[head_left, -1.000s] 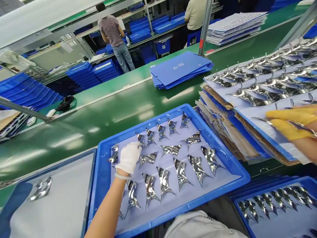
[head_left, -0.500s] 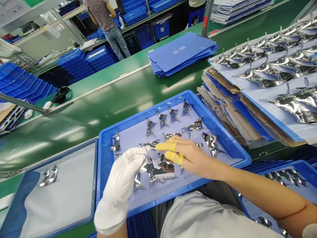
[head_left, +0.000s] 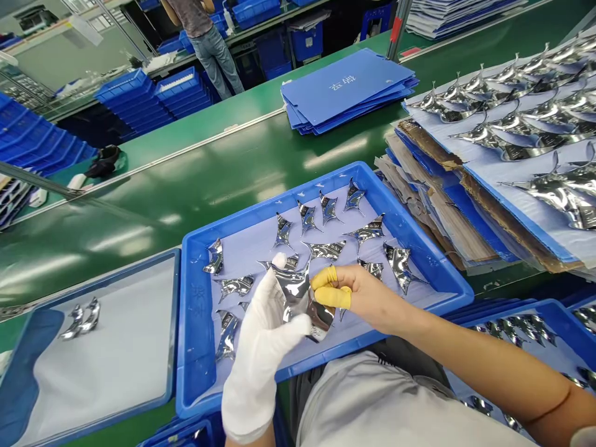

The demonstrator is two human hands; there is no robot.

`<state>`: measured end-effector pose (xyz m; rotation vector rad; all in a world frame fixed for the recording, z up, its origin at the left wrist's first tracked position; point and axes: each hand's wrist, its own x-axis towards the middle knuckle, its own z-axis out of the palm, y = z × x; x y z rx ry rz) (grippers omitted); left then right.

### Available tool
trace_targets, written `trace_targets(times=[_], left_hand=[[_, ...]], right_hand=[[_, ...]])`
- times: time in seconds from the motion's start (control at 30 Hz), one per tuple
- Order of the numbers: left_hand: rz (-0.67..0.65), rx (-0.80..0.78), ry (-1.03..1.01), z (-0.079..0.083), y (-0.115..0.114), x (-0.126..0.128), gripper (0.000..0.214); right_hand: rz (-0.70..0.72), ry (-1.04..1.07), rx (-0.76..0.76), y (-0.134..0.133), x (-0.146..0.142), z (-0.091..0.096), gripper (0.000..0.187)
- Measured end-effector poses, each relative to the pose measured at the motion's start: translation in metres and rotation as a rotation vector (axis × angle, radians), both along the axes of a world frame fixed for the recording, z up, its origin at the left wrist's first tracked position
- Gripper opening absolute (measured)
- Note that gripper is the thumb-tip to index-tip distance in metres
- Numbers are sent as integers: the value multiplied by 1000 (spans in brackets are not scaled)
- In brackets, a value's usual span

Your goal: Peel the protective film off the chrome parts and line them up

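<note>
My left hand point(head_left: 265, 335), in a white glove, and my right hand point(head_left: 358, 295), with yellow finger cots on thumb and forefinger, both grip one shiny chrome part point(head_left: 298, 292) above the blue tray point(head_left: 198, 323). The left fingers wrap its left side; the right thumb and finger pinch its right edge. Several similar pointed chrome parts point(head_left: 367, 231) lie on the pale liner inside the tray.
A second blue tray point(head_left: 172, 323) at left holds two small chrome pieces point(head_left: 84, 316). At right, stacked boards carry rows of larger chrome parts point(head_left: 521, 124); another tray point(head_left: 535, 323) sits below. Blue sheets point(head_left: 347, 90) lie on the green conveyor point(head_left: 186, 186). A person point(head_left: 205, 37) stands at the back.
My right hand came from the stack at right to the middle tray. My left hand lifted off the tray parts. Both hands now hold one chrome part, raised and turned.
</note>
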<state>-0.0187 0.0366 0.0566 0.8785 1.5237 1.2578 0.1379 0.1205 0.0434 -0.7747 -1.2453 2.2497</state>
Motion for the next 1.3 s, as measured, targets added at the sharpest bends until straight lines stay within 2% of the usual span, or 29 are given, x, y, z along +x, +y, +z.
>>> trace_targets(times=[0.07, 0.1, 0.17, 0.27, 0.37, 0.73, 0.87, 1.03, 1.17, 1.3], left_hand=[[-4, -9, -70, 0, -3, 4, 100], [19, -5, -93, -1, -5, 4, 101], [100, 11, -125, -3, -5, 4, 85], [235, 56, -161, -5, -2, 1, 44], [311, 64, -160, -7, 2, 0, 29], [305, 34, -124, -7, 6, 4, 26], [295, 39, -157, -12, 4, 2, 28], [233, 108, -56, -21, -1, -1, 28], [247, 79, -82, -22, 0, -3, 32], [244, 85, 24, -28, 0, -7, 37]], right_hand=[[41, 24, -20, -3, -2, 2, 20], [62, 42, -31, -4, -3, 3, 20], [89, 68, -38, -6, -4, 4, 21], [86, 72, -43, -8, -4, 2, 21], [73, 64, -80, -8, -4, 0, 24], [64, 99, -111, -11, -6, -5, 18], [68, 117, -131, -12, -6, -6, 19], [62, 121, -143, -11, -7, -8, 17], [69, 73, -112, -12, -7, -8, 18], [72, 47, -60, -13, -6, -5, 16]])
